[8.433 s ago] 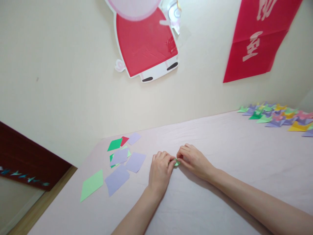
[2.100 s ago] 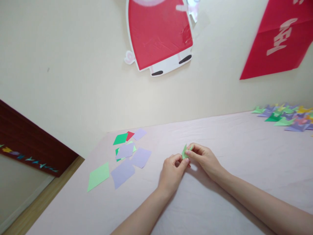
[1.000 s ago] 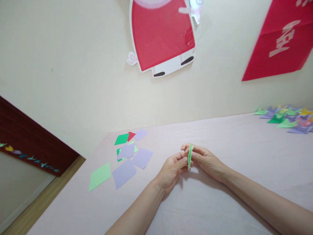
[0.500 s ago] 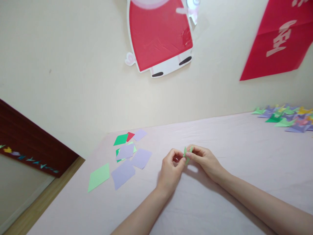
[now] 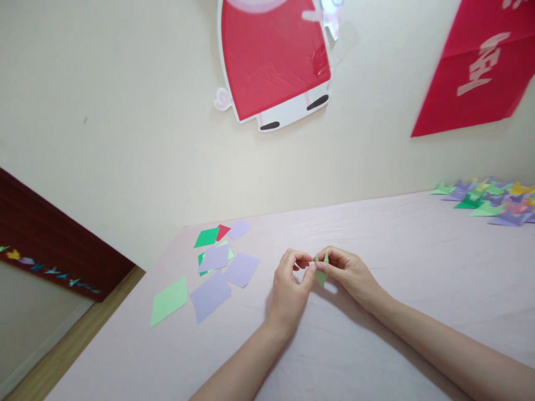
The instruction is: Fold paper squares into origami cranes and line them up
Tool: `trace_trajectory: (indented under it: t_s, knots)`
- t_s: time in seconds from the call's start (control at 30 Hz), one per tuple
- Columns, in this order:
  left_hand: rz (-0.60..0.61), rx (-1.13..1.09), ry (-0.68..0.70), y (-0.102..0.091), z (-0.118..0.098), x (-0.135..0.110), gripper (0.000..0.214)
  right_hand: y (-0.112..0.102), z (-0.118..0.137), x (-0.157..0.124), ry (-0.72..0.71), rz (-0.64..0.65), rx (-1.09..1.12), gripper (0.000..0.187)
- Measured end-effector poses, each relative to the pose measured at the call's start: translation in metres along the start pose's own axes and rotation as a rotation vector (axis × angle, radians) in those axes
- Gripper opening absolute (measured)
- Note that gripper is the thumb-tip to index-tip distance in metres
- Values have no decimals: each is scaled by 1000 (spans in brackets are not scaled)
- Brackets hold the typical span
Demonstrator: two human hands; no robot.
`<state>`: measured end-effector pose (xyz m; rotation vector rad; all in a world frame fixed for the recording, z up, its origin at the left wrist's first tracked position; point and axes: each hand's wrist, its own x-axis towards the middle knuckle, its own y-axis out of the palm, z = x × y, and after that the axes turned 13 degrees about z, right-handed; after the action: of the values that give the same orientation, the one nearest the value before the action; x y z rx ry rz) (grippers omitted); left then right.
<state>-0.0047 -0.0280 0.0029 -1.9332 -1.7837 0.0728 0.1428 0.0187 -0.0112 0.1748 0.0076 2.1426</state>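
Note:
A small light green folded paper (image 5: 321,276) with two pointed tips stands upright between my hands, just above the pink cloth. My right hand (image 5: 346,267) pinches it from the right between thumb and fingers. At its left edge is my left hand (image 5: 290,287), fingers curled and thumb touching the paper, with a small gap between thumb and forefinger. The fingers partly hide the paper's upper middle.
Loose paper squares lie at the left: purple (image 5: 210,296), light green (image 5: 169,301), dark green (image 5: 206,238) and red (image 5: 223,232). Several folded paper figures (image 5: 487,209) crowd the far right by the wall (image 5: 355,161). The table's left edge drops to the floor.
My left hand's fingers have loosened a little and shifted slightly up and left. The folded paper has turned, showing more of its green face. My right hand stays almost in place.

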Motion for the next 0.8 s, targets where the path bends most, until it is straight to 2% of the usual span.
trace_trajectory:
  t_s: [0.37, 0.5, 0.8]
  knots:
    - [31, 0, -25, 2, 1, 1, 2, -1, 3, -1, -56, -32, -104, 27]
    - [55, 14, -50, 4, 1, -1, 4, -1, 4, -2, -59, -24, -89, 26]
    - [65, 118, -7, 7, -1, -1, 13, 1, 6, -4, -44, -1, -22, 26]
